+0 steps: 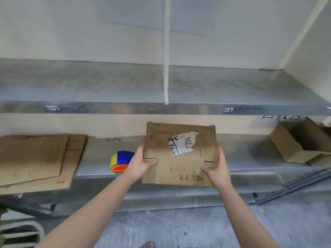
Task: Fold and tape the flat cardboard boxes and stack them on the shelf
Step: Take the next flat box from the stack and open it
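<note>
The cardboard box is held label-up, flaps nearest — long axis unclear. Its sides are gripped between left hand and right hand.

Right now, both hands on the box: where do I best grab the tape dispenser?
Left hand, nearer, once it lets go of the cardboard box. Probably come from front-left and wrap over the tape dispenser's blue top: it sits near the lower shelf's front edge, its right end hidden behind that hand.
</note>
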A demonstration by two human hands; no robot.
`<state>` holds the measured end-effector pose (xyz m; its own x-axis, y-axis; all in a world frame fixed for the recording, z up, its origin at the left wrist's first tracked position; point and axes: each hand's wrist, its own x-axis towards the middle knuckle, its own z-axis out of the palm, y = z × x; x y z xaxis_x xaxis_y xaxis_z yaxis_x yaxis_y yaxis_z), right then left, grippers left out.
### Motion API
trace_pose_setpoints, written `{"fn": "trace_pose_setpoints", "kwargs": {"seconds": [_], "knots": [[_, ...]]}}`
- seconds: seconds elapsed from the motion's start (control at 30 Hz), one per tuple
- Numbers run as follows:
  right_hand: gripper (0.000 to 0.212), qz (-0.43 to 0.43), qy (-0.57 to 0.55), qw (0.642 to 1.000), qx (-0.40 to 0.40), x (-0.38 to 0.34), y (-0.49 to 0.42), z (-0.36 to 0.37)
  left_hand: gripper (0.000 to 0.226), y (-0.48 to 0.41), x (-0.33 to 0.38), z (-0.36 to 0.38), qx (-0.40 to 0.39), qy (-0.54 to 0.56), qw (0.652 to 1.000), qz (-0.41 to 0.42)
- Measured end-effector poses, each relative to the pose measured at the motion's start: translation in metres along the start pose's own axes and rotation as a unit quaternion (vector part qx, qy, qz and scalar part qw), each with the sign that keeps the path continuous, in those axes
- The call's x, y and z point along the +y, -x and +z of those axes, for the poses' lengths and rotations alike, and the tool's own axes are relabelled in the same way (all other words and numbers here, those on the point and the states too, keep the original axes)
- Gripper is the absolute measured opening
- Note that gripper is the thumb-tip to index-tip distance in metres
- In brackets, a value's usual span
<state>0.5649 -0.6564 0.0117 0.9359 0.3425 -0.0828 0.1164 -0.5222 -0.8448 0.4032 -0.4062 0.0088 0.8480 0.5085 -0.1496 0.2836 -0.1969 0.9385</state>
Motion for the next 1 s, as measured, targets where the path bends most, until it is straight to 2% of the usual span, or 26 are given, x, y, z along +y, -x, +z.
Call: {"fn": "trace_pose_setpoints", "kwargs": {"seconds": [0.17,0.33,0.43,0.57,0.67,0.73,0.8,0.87,1.0], "knots": [[0.101,0.001,-0.017,1.0,-0.007,0.018,-0.038,-0.036,0.099,-0.025,0.023,0.043,0.008,-0.005,1.0,-0.002],[0.078,0.026,-0.021,0.997,-0.063,0.038,-0.082,-0.058,0.099,-0.036,0.025,0.08,0.059,-0.017,0.998,-0.013],[0.073,0.027,-0.011,0.994,-0.108,0.052,-0.094,-0.062,0.101,-0.034,0.014,0.096,0.066,0.001,0.996,-0.055],[0.072,0.042,-0.007,0.989,-0.143,0.07,-0.101,-0.062,0.104,-0.031,0.005,0.109,0.093,-0.007,0.99,-0.103],[0.083,0.078,-0.054,0.981,-0.169,0.08,-0.107,-0.058,0.113,-0.034,-0.001,0.11,0.062,-0.011,0.99,-0.127],[0.095,0.125,-0.133,0.966,-0.183,0.086,-0.108,-0.057,0.108,-0.035,-0.005,0.109,0.066,-0.022,0.988,-0.136],[0.097,0.16,-0.16,0.955,-0.189,0.095,-0.109,-0.056,0.099,-0.035,-0.009,0.109,0.086,0.008,0.984,-0.155],[0.092,0.176,-0.119,0.958,-0.194,0.103,-0.104,-0.054,0.095,-0.033,-0.013,0.109,0.091,0.041,0.979,-0.18],[0.071,0.141,-0.012,0.976,-0.167,0.113,-0.082,-0.045,0.093,-0.03,-0.021,0.118,0.028,-0.023,0.982,-0.185]]}}
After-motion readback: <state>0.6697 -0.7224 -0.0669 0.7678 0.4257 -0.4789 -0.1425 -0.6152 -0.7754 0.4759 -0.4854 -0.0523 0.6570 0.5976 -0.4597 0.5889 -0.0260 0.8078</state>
